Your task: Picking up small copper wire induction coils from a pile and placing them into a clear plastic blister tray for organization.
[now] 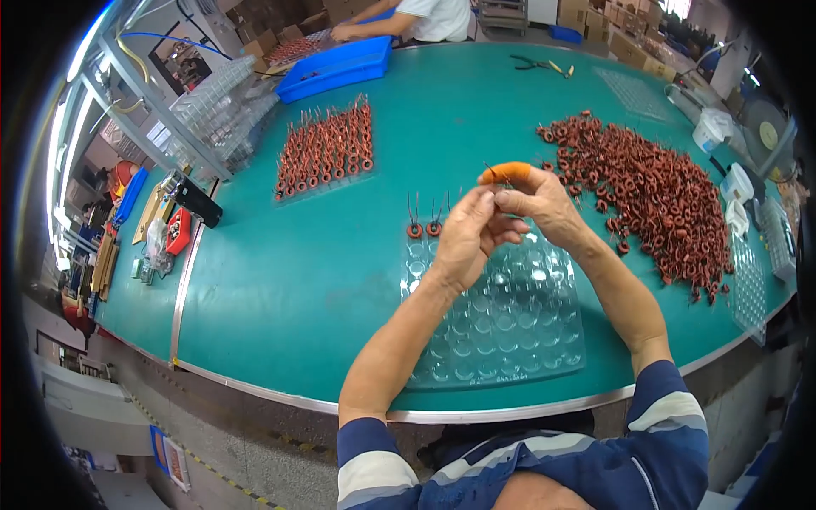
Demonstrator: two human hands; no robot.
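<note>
My left hand [466,231] and my right hand [544,202] meet above a clear plastic tray [510,327] with round pockets. Their fingertips pinch together on a small ring coil; thin dark wire leads stick up from it, while its body is mostly hidden by the fingers. An orange finger cot [505,173] covers my right index finger. In the tray's far left corner, two copper-red ring coils [415,229] sit with their leads pointing away from me. Most of the other visible pockets hold nothing. My hands cover part of the tray's far edge.
A big heap of ring coils [654,200] lies on the green table at right. A tray filled with coils [327,153] stands at far left. Further off are a blue bin [336,68], pliers [531,63], stacked clear trays [221,115], a black bottle [194,200] and another person [433,19].
</note>
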